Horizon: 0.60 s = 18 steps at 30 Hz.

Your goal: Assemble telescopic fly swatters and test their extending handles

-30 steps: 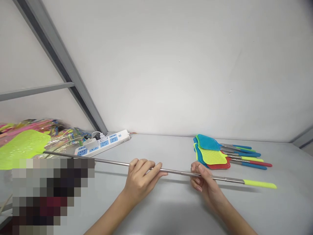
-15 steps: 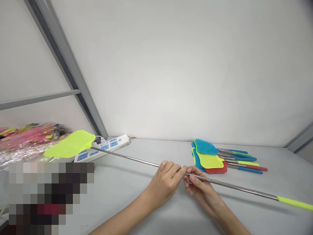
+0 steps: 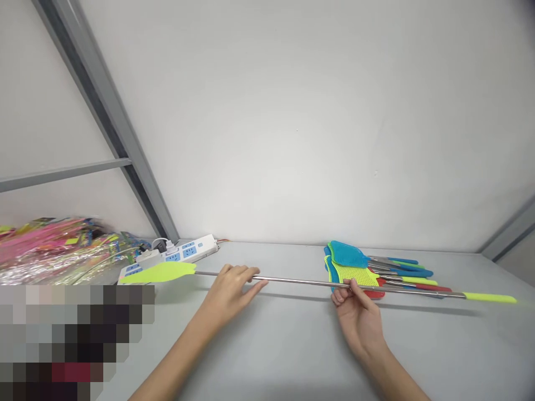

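A yellow-green fly swatter (image 3: 292,281) with a thin metal telescopic rod lies across my two hands, held above the table. Its paddle, at the left, is seen nearly edge-on; the bright handle points right. My left hand (image 3: 232,287) is over the rod near the paddle, fingers curled across it and thumb stretched out to the right. Farther right, my right hand (image 3: 359,312) pinches the rod from below between thumb and fingers, palm turned up. Behind the right hand, a pile of fly swatters (image 3: 350,255) in blue, yellow, green and red lies with handles to the right.
A white power strip (image 3: 200,249) with plugs in it lies at the back left. Clear plastic packs with pink and yellow contents (image 3: 54,242) are heaped at the far left. The grey table (image 3: 284,345) meets a white wall; a grey metal frame (image 3: 121,122) rises at left.
My left hand has slid left along the rod toward the paddle and my right hand slightly right, so they are farther apart. The swatter has levelled, and its paddle has turned nearly edge-on.
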Each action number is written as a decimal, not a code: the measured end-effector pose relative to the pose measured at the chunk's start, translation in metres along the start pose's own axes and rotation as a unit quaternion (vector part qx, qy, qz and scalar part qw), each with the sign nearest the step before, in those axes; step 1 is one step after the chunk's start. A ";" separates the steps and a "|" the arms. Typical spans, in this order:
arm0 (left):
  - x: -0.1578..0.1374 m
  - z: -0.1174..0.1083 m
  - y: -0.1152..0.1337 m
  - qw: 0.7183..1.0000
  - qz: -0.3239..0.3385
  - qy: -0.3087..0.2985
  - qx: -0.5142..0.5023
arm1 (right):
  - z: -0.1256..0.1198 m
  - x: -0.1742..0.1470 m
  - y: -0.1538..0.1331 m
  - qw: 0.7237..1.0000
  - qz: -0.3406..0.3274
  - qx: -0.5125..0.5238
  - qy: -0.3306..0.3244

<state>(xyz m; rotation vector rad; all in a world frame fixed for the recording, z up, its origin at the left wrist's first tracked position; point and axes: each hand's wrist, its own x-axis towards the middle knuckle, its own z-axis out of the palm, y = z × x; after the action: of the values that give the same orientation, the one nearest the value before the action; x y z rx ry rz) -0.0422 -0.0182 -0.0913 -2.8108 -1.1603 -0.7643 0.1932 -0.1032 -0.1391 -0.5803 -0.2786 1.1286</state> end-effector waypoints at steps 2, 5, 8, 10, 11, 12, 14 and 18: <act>-0.003 0.002 -0.007 1.000 -0.015 -0.009 -0.006 | -0.003 0.002 -0.001 1.000 -0.009 0.009 0.013; -0.006 0.006 -0.007 1.000 0.003 -0.005 -0.006 | -0.003 0.001 0.000 1.000 0.028 -0.013 0.004; -0.009 0.013 0.000 0.999 0.031 -0.006 -0.020 | 0.002 -0.004 0.005 0.992 0.079 -0.094 -0.021; -0.011 0.019 0.005 0.998 0.039 -0.017 -0.035 | 0.004 -0.007 0.010 0.983 0.098 -0.154 -0.037; -0.012 0.022 0.007 0.998 0.040 -0.023 -0.045 | 0.005 -0.008 0.012 0.978 0.103 -0.176 -0.041; -0.013 0.025 0.008 0.997 0.038 -0.030 -0.056 | 0.005 -0.008 0.014 0.974 0.108 -0.194 -0.043; -0.015 0.030 0.010 0.996 0.032 -0.040 -0.079 | 0.003 -0.008 0.016 0.971 0.117 -0.204 -0.033; -0.016 0.033 0.008 0.994 0.030 -0.034 -0.101 | -0.003 -0.004 0.016 0.981 0.121 -0.154 0.014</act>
<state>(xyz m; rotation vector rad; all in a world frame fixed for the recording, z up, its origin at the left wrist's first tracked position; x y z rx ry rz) -0.0326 -0.0287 -0.1264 -3.0425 -1.0569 -0.8320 0.1813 -0.1029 -0.1505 -0.9222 -0.3691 1.3208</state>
